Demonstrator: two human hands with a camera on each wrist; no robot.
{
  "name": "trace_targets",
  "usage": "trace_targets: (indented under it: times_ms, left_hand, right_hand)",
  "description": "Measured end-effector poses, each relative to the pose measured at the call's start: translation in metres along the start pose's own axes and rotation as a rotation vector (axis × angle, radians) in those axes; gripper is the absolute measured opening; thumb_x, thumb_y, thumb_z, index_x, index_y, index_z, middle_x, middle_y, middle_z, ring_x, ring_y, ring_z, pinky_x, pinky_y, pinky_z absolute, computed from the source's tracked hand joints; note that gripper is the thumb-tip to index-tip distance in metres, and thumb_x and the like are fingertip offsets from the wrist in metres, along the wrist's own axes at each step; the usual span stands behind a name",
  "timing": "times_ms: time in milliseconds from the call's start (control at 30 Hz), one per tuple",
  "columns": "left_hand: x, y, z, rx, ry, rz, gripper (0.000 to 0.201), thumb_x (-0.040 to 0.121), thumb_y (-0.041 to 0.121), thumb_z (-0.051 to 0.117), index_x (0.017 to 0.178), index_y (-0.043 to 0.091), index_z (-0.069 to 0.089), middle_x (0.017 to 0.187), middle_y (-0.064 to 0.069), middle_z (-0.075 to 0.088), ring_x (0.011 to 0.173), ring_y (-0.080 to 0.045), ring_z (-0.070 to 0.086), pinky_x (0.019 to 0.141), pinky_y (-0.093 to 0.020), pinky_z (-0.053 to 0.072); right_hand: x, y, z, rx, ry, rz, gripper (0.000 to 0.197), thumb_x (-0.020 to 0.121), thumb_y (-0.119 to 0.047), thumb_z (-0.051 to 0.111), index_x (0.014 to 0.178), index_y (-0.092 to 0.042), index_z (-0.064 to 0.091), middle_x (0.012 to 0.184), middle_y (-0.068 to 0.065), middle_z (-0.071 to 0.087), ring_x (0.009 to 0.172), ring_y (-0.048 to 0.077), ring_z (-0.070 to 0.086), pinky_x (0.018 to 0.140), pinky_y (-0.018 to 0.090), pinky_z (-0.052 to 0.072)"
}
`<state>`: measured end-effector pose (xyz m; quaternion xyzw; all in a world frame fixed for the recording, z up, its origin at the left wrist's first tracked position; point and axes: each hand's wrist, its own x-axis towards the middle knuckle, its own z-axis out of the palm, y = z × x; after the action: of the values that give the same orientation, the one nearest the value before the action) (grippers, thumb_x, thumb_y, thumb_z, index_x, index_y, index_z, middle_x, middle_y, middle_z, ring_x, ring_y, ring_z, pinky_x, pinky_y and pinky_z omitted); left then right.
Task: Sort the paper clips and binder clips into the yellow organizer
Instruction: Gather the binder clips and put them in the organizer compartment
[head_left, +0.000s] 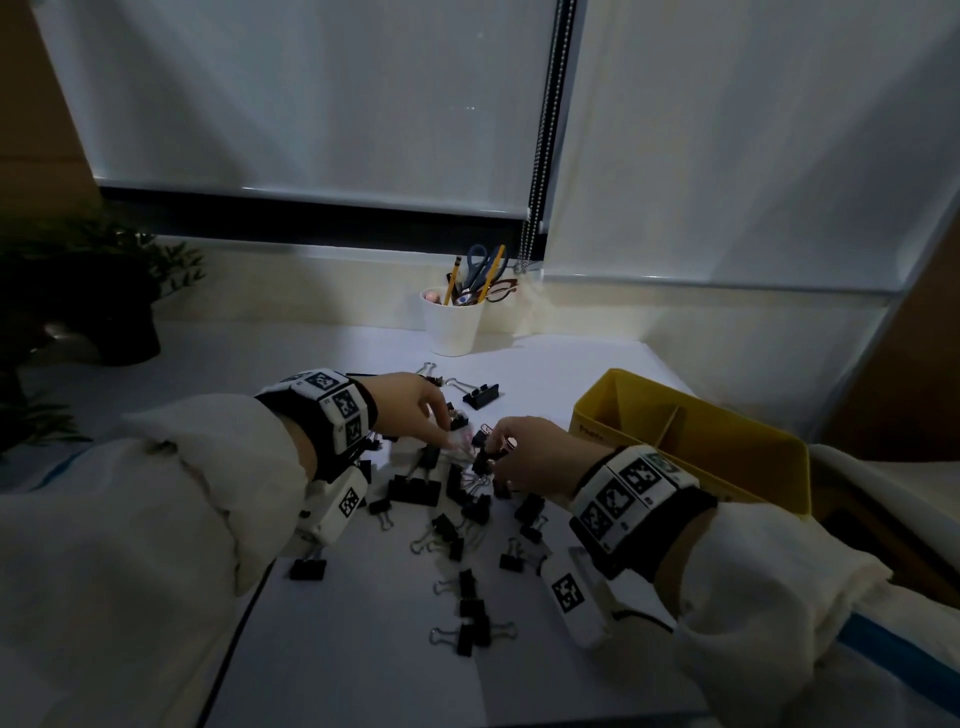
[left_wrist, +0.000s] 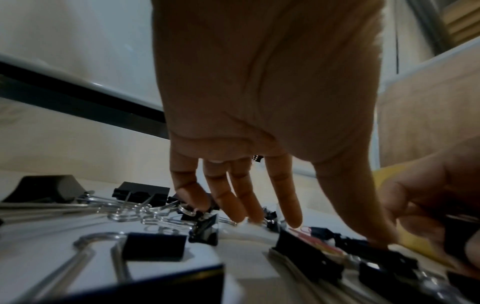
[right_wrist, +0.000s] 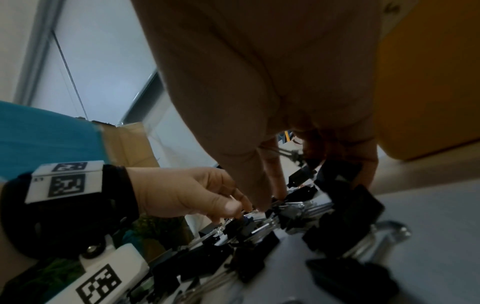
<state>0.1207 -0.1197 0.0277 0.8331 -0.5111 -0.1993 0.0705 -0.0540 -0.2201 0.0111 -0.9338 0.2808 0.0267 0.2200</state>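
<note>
Several black binder clips lie in a loose pile on the white table, with a few wire paper clips tangled among them. My left hand reaches down into the pile's far side. Its fingers are spread and nearly straight, their tips touching clips, and the thumb presses a black clip. My right hand is just to its right, fingers curled round small black binder clips. The yellow organizer stands to the right of my right wrist, with a divider inside.
A white cup with scissors and pencils stands at the back of the table. A dark potted plant is at the far left. One larger binder clip lies apart behind the pile. More clips trail toward me.
</note>
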Motion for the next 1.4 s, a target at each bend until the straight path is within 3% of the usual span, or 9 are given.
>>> trace_targets:
  times_ms: [133, 367, 500, 567, 667, 833, 1033, 1233, 1400]
  left_hand:
    - [-0.005, 0.007, 0.008, 0.068, -0.107, 0.02, 0.048, 0.066, 0.054, 0.082, 0.105, 0.034, 0.065, 0.111, 0.01, 0.063, 0.099, -0.011, 0.061, 0.087, -0.03, 0.051]
    - [-0.011, 0.0, 0.001, 0.1, -0.129, -0.055, 0.032, 0.071, 0.035, 0.086, 0.091, 0.022, 0.065, 0.088, 0.005, 0.066, 0.07, -0.016, 0.063, 0.062, -0.024, 0.056]
    - [-0.015, -0.01, -0.004, 0.162, -0.11, -0.105, 0.03, 0.07, 0.017, 0.083, 0.09, 0.026, 0.063, 0.1, 0.003, 0.065, 0.088, -0.021, 0.068, 0.077, -0.032, 0.059]
    - [-0.017, -0.01, -0.003, 0.207, -0.058, -0.087, 0.028, 0.073, 0.014, 0.077, 0.091, 0.03, 0.063, 0.099, 0.007, 0.062, 0.086, -0.015, 0.062, 0.072, -0.028, 0.054]
    - [-0.02, -0.002, 0.0, 0.069, -0.002, 0.019, 0.025, 0.076, 0.028, 0.079, 0.096, 0.035, 0.066, 0.096, 0.018, 0.056, 0.086, -0.003, 0.055, 0.071, -0.024, 0.044]
    - [-0.026, 0.03, 0.006, -0.087, -0.224, 0.159, 0.05, 0.06, 0.049, 0.088, 0.103, 0.05, 0.063, 0.118, 0.023, 0.057, 0.105, -0.005, 0.06, 0.087, -0.03, 0.053]
    - [-0.024, 0.044, 0.025, 0.145, -0.265, 0.134, 0.063, 0.046, 0.067, 0.085, 0.1, 0.05, 0.059, 0.121, 0.012, 0.053, 0.107, -0.013, 0.055, 0.095, -0.039, 0.051]
    - [-0.023, 0.033, 0.022, 0.09, -0.238, 0.105, 0.05, 0.065, 0.04, 0.087, 0.108, 0.034, 0.063, 0.107, 0.006, 0.061, 0.086, -0.012, 0.064, 0.071, -0.028, 0.06]
    - [-0.025, 0.018, 0.015, 0.074, -0.236, 0.001, 0.04, 0.069, 0.027, 0.087, 0.102, 0.027, 0.065, 0.108, 0.002, 0.066, 0.08, -0.016, 0.068, 0.071, -0.03, 0.061]
  right_hand:
    - [-0.009, 0.008, 0.002, -0.031, -0.061, -0.048, 0.049, 0.077, -0.041, 0.079, 0.119, -0.025, 0.061, 0.118, 0.0, 0.057, 0.102, 0.018, 0.056, 0.089, 0.031, 0.05]
    - [-0.024, 0.011, 0.0, -0.139, -0.095, -0.052, 0.019, 0.087, -0.019, 0.067, 0.104, -0.018, 0.059, 0.114, 0.005, 0.059, 0.097, 0.022, 0.057, 0.076, 0.029, 0.05]
    - [-0.03, 0.014, -0.001, -0.21, -0.13, -0.1, 0.012, 0.09, -0.01, 0.057, 0.1, -0.016, 0.058, 0.113, 0.006, 0.058, 0.099, 0.022, 0.055, 0.077, 0.029, 0.046]
    - [-0.032, 0.017, -0.001, -0.206, -0.146, -0.098, 0.016, 0.088, -0.006, 0.056, 0.094, -0.021, 0.054, 0.106, 0.002, 0.055, 0.097, 0.021, 0.055, 0.078, 0.03, 0.05]
    - [-0.035, 0.019, -0.003, -0.186, -0.148, -0.066, 0.022, 0.087, -0.006, 0.056, 0.102, -0.022, 0.053, 0.111, 0.003, 0.056, 0.097, 0.021, 0.057, 0.08, 0.033, 0.054]
    - [-0.034, 0.013, -0.004, -0.168, -0.139, -0.087, 0.054, 0.077, -0.021, 0.072, 0.125, -0.025, 0.048, 0.117, 0.002, 0.049, 0.099, 0.021, 0.056, 0.081, 0.037, 0.057]
    - [-0.027, 0.014, -0.002, -0.227, -0.142, -0.122, 0.031, 0.079, -0.011, 0.071, 0.108, -0.02, 0.068, 0.113, 0.0, 0.063, 0.096, 0.018, 0.062, 0.083, 0.035, 0.058]
    - [-0.033, 0.011, -0.006, -0.138, 0.039, -0.333, 0.021, 0.08, -0.014, 0.07, 0.099, -0.022, 0.072, 0.112, 0.001, 0.061, 0.1, 0.016, 0.057, 0.083, 0.028, 0.048]
    - [-0.03, -0.006, 0.003, -0.164, -0.21, -0.401, 0.019, 0.076, -0.029, 0.081, 0.094, -0.026, 0.076, 0.1, -0.005, 0.068, 0.092, 0.013, 0.062, 0.085, 0.035, 0.053]
